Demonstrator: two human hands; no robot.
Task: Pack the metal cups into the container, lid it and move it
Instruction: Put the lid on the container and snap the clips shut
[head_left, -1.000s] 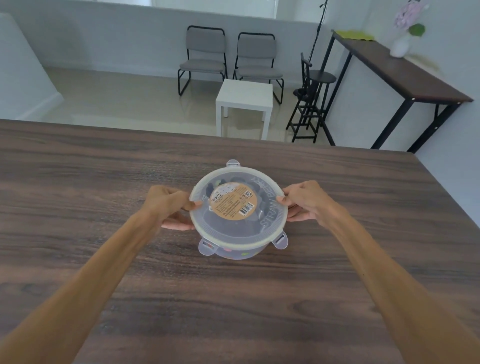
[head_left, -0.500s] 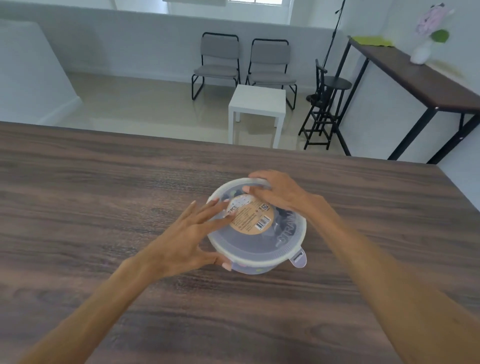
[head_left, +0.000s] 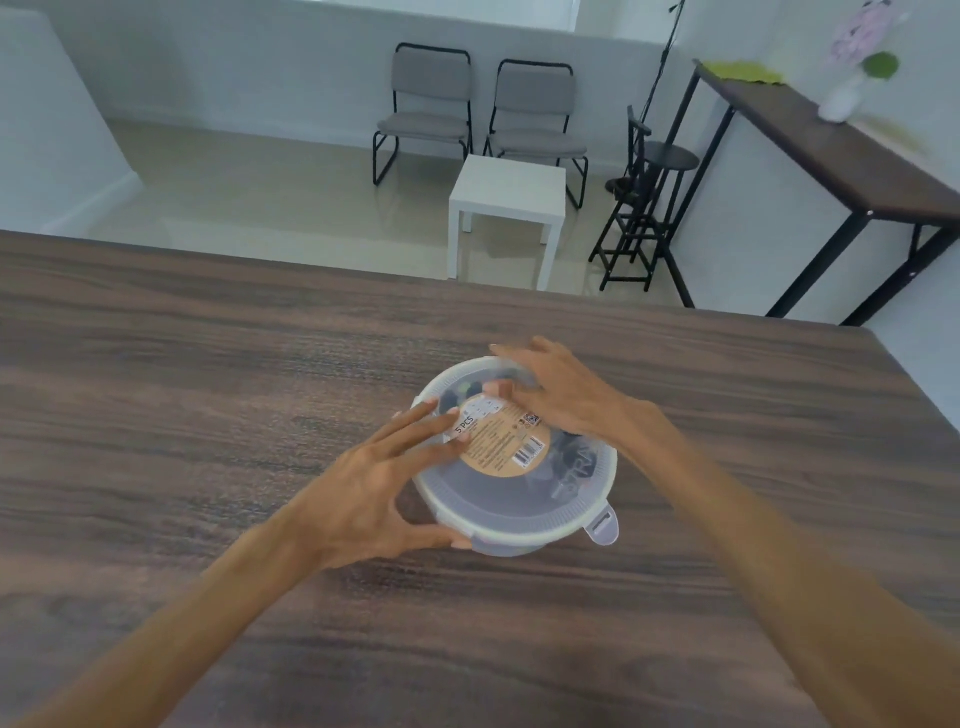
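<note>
While the container (head_left: 519, 499) sits mid-worktop (head_left: 208, 415) with its lid (head_left: 498, 483) on, left hand (head_left: 374, 483) spread across the near-left rim and right hand (head_left: 556, 389) flat on the far edge, neither grip closed, press evenly and snap each clip (head_left: 601, 526) down before lifting.

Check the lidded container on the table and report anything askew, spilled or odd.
Nothing is spilled or damaged. The lid sits level on the container; the one odd thing is a clip tab at the near right that sticks outward rather than lying folded down. Both hands press on the lid.
</note>
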